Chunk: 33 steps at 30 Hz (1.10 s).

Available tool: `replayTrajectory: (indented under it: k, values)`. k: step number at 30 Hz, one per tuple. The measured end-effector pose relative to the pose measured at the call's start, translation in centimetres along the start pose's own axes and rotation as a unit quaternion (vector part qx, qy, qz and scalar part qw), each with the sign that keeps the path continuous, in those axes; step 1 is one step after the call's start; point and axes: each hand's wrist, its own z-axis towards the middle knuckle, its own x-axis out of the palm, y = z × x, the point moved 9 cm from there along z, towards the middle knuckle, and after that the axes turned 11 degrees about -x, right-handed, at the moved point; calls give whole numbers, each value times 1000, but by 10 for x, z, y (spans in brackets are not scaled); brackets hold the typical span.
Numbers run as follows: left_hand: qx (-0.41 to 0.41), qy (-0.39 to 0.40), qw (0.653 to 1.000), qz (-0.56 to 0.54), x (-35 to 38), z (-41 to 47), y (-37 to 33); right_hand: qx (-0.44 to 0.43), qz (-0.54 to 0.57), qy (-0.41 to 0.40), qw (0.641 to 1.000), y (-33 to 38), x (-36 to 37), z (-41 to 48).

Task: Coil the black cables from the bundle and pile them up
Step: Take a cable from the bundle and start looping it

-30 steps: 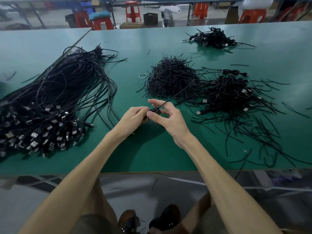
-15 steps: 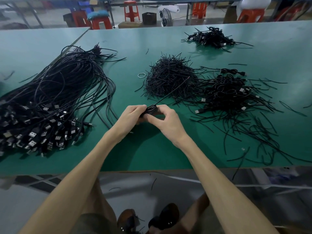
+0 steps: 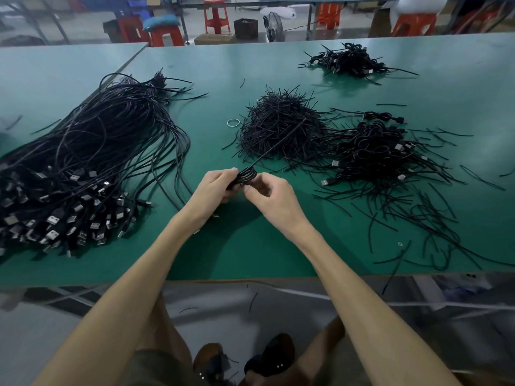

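Fingers [image 3: 227, 174] of both hands are clenched round one small coiled cable [image 3: 246, 175], held just above the near middle of the green worktop [image 3: 250, 246].

On the left side of the worktop lies the bundle [image 3: 92, 162] of uncoiled black cables. Its plugs fan toward the near edge and its thin ends are gathered at the far end. To its right, the left hand [image 3: 214, 188] grips the coil from the left, fingers wrapped over the loops. The right hand [image 3: 274, 199] meets it from the right, thumb and forefinger pinching the coil's waist. From there a thin black tie [image 3: 278, 143] sticks out straight toward the far right.

Beyond the hands sits a heap of loose ties [image 3: 278, 126], with a pale ring [image 3: 233, 122] just beside its left edge. Right of that heap is the pile [image 3: 384, 151] of finished coils, with stray ties scattered around it. A smaller pile [image 3: 348, 61] lies at the far right.

The step in hand looks like binding: the cable seems fully wound and the tie is going round its middle. The next move would be to twist the tie's free end tight with the right fingers while the left hand holds the loops together. After that the coil goes onto the pile to the right. The size of the bundle suggests most of the work is not yet done.
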Motion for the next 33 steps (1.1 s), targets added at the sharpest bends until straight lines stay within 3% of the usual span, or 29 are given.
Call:
replayTrajectory:
  k: [10, 17, 33]
  values:
    - [10, -26, 1000, 12, -2, -2, -5, 16, 44, -9, 999, 1, -1, 0]
    - [21, -54, 997, 58, 0, -2, -5, 8, 2, -9, 1000, -3, -1, 0]
    - [30, -49, 997, 46, -1, -5, -10, -18, -46, 26, 998, 2, 9, 0]
